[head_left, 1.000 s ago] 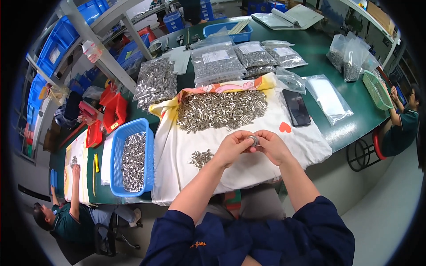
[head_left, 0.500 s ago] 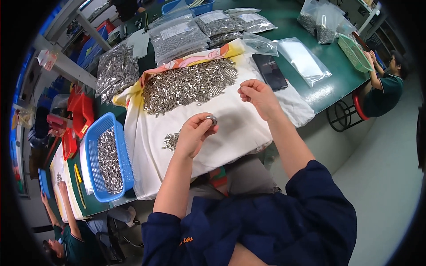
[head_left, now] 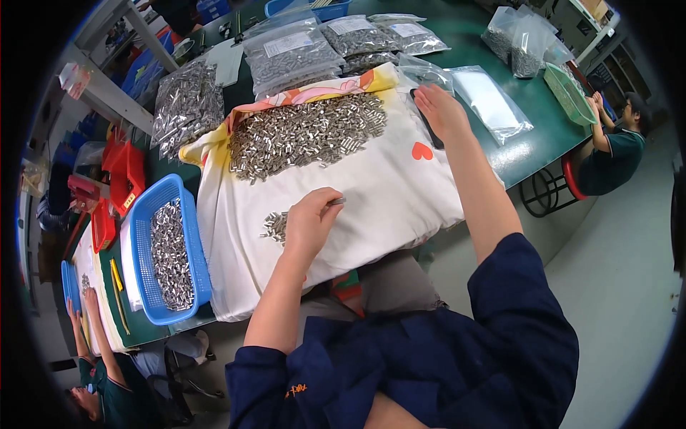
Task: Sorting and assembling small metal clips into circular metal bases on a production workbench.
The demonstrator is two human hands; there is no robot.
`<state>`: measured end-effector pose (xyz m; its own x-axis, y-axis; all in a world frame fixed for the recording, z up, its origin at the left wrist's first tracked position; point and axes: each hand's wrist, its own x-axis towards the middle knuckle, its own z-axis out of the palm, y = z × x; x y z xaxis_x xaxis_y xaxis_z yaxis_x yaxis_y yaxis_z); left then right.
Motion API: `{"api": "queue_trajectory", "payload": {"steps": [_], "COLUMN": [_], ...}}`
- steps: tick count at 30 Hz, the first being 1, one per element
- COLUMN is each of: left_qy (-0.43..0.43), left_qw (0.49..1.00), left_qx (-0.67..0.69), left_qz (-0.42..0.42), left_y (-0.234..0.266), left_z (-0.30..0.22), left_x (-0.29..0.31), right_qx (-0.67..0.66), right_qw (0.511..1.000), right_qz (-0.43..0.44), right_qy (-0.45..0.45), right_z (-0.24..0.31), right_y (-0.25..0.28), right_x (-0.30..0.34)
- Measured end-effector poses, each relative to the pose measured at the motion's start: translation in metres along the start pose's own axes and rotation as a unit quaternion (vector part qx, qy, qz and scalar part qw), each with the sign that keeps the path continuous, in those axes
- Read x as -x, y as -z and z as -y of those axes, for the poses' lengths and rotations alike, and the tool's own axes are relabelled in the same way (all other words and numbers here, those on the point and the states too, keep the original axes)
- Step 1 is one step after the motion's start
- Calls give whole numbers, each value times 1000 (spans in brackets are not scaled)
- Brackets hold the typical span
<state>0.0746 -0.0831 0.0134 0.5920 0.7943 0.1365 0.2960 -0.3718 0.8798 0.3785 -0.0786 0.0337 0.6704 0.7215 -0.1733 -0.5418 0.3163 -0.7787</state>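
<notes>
Right hand (head_left: 441, 113) is extending farther forward than in the earlier frame, over the phone (head_left: 433, 132). Being probably rigid, light and slippery, the metal piece (head_left: 337, 201) is calling for a grip on its edge; left hand (head_left: 311, 218) is pinching it between thumb and fingers above the cloth (head_left: 371, 189), beside the small pin heap (head_left: 274, 227). Right fingers are standing nearly straight, apparently gripping nothing; phone contact is remaining unclear.
</notes>
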Motion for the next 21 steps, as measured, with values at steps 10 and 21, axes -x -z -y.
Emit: {"api": "queue_trajectory", "payload": {"steps": [10,21], "left_qy": [-206,-255], "left_qw": [950,951], "left_qx": [-232,-34], "left_qz": [32,172], "left_y": [8,-21], "left_z": [6,-48], "left_x": [9,86], "right_qx": [180,295], "right_qw": [974,874], "right_qz": [114,60], "right_qy": [-81,-380], "right_z": [54,26], "right_y": [62,260], "right_x": [128,271]}}
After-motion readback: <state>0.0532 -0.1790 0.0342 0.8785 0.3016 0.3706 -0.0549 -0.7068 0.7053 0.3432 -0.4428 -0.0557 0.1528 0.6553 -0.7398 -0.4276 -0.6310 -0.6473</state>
